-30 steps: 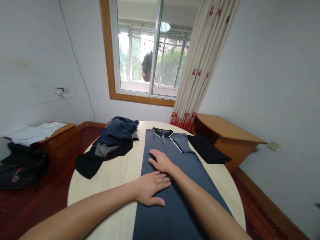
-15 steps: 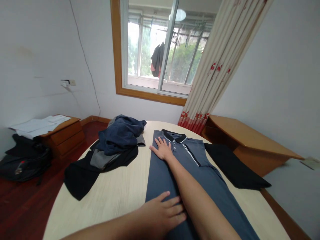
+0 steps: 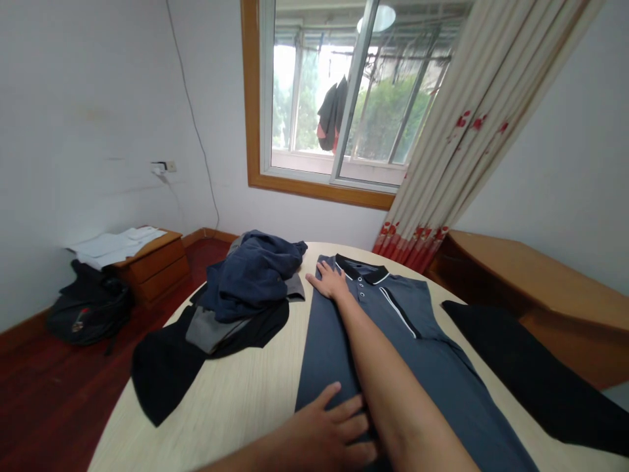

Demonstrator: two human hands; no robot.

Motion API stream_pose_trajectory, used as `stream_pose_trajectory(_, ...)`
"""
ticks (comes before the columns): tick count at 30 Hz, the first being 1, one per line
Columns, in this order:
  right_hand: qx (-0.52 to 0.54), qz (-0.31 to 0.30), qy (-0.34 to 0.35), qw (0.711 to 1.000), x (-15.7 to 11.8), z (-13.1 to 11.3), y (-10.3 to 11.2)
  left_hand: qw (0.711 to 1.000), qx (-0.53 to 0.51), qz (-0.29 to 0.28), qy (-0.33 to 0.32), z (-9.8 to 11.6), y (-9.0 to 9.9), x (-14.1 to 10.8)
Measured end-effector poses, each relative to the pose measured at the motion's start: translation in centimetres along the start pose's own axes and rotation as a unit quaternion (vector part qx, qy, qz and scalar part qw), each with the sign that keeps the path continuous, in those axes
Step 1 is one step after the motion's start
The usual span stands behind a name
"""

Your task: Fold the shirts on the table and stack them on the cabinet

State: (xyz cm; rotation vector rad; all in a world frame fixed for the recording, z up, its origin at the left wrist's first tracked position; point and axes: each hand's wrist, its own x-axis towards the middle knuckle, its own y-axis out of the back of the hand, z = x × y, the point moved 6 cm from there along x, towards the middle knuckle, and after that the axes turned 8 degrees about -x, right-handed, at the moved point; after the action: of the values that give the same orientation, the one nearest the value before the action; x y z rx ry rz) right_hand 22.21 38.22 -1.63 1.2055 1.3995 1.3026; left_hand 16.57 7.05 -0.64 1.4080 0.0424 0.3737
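A grey-blue polo shirt point(image 3: 422, 367) with a black, white-edged collar lies face up on the round table, its left side folded inward along a straight edge. My right hand point(image 3: 330, 280) rests flat near the collar, fingers spread on the folded part. Nearer to me, my left hand point(image 3: 329, 429) lies on the lower part of the shirt, its fingers apart and partly under my right forearm. The shirt's bottom hem is out of view.
A heap of dark clothes point(image 3: 255, 275) covers the table's point(image 3: 240, 387) left side. A folded black garment point(image 3: 535, 367) lies along the right edge. Beyond stand a wooden desk point(image 3: 545, 269), a small drawer cabinet point(image 3: 160, 265) with papers, and a black bag point(image 3: 88, 311) on the floor.
The view has turned left, so the scene sits further right. My right hand has slid slightly up toward the shirt's shoulder; my left hand stays on the lower shirt.
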Motion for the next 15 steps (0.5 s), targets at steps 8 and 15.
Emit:
stream_pose_trajectory(8,0.021,0.09,-0.018,0.996,0.8,0.0,1.2,0.99,-0.12,-0.046,0.055,-0.5,1.2,-0.4)
stream_pose_trajectory(15,0.058,0.223,-0.093,0.969,-4.3,1.2,3.7,0.974,-0.201,-0.058,0.085,0.3,2.7,-0.8)
